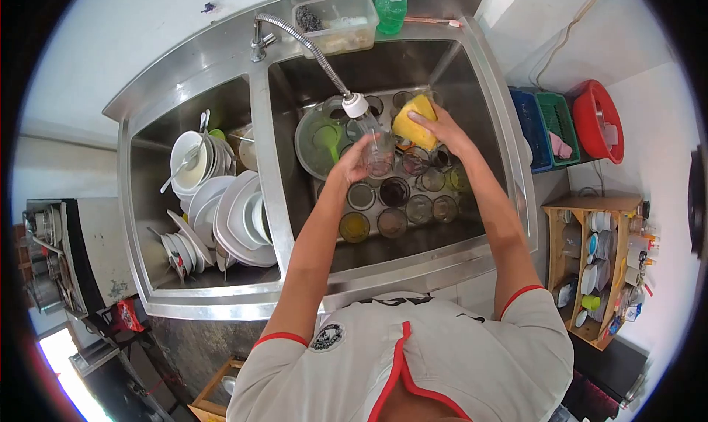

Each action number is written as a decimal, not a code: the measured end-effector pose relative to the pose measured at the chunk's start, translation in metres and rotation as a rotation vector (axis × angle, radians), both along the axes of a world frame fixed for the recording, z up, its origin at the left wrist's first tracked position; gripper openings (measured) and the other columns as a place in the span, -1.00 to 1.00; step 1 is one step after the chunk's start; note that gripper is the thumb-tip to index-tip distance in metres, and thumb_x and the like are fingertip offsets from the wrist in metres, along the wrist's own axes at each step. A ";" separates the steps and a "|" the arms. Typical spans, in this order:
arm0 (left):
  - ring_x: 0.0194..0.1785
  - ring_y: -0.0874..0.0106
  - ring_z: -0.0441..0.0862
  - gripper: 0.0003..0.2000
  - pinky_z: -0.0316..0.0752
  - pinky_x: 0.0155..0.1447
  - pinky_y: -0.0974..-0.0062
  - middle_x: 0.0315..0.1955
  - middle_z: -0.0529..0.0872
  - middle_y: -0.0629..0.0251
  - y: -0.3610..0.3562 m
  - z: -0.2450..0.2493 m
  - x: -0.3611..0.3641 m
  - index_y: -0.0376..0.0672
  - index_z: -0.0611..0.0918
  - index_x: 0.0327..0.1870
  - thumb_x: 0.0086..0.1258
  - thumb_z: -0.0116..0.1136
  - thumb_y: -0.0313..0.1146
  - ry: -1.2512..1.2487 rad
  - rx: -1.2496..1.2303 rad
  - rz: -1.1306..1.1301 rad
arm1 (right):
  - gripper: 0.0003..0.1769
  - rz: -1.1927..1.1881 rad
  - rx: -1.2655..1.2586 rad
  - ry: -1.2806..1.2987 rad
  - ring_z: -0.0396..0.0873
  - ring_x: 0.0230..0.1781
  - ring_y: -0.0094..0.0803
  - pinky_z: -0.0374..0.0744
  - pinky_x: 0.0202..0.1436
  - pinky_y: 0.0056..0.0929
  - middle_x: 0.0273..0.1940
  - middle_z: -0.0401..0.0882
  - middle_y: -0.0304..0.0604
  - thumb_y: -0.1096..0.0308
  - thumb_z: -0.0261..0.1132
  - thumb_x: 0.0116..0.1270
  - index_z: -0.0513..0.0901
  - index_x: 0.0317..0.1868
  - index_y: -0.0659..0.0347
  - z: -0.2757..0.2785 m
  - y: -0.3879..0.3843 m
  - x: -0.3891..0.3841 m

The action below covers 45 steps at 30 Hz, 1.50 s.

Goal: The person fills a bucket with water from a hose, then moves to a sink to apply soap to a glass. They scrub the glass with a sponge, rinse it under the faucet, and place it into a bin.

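The left hand (352, 165) closes its grip around a clear glass (379, 151) under the faucet head (355, 105), over the right basin (413, 64). At 2 o'clock from the glass, the right hand (445, 129) clutches a yellow sponge (413, 120). More glasses (394, 208) stand at 6 o'clock, with plates (236, 215) at 9 o'clock.

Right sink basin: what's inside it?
Rows of upright glasses, a round green bowl at its back. The left hand holding a clear glass and the right hand with a yellow sponge hide whatever lies beneath them.

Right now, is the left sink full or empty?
Full: stacked white plates and bowls crowd the left basin.
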State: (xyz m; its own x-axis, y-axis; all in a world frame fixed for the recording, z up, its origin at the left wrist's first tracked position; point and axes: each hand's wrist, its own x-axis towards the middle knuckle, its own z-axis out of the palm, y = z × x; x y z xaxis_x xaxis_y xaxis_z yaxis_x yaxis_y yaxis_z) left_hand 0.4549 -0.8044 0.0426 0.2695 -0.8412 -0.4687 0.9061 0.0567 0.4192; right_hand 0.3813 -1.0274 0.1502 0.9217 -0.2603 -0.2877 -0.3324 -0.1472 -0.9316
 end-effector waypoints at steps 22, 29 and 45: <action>-0.05 0.19 0.63 -0.42 0.59 -0.01 0.15 -0.07 0.63 0.08 0.072 0.024 -0.022 -0.29 0.43 0.17 0.22 0.25 -0.09 0.031 -0.093 -0.325 | -0.49 0.466 0.555 0.180 0.57 -0.20 -0.51 0.59 -0.22 -0.50 -0.12 0.59 -0.22 0.06 0.29 0.29 0.46 0.11 0.22 -0.030 0.104 -0.045; 0.12 0.08 0.53 -0.52 0.49 0.11 -0.07 0.06 0.55 0.04 0.047 0.040 -0.010 -0.15 0.44 0.15 0.35 -0.05 0.00 -0.054 0.136 0.044 | -0.51 0.116 0.009 -0.108 0.61 -0.16 -0.27 0.55 -0.11 -0.35 -0.20 0.61 -0.09 0.10 0.25 0.31 0.45 0.09 0.28 -0.053 0.102 -0.045; -0.21 0.18 0.64 -0.74 0.56 0.01 0.20 -0.25 0.68 0.09 0.058 0.006 -0.010 -0.27 0.59 -0.23 0.16 0.19 -0.28 0.269 0.040 0.549 | -0.60 0.461 -0.744 -0.816 0.49 -0.05 -0.03 0.48 0.07 -0.17 -0.13 0.49 -0.01 0.46 0.27 -0.04 0.53 -0.11 0.37 -0.047 0.152 -0.035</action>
State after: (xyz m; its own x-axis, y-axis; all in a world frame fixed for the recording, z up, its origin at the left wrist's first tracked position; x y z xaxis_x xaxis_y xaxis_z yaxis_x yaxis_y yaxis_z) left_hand 0.4454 -0.7463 0.0486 0.5259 -0.5935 -0.6093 0.8237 0.5338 0.1911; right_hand 0.3460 -0.8758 0.1031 0.8127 0.2879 0.5066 0.5429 -0.6899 -0.4788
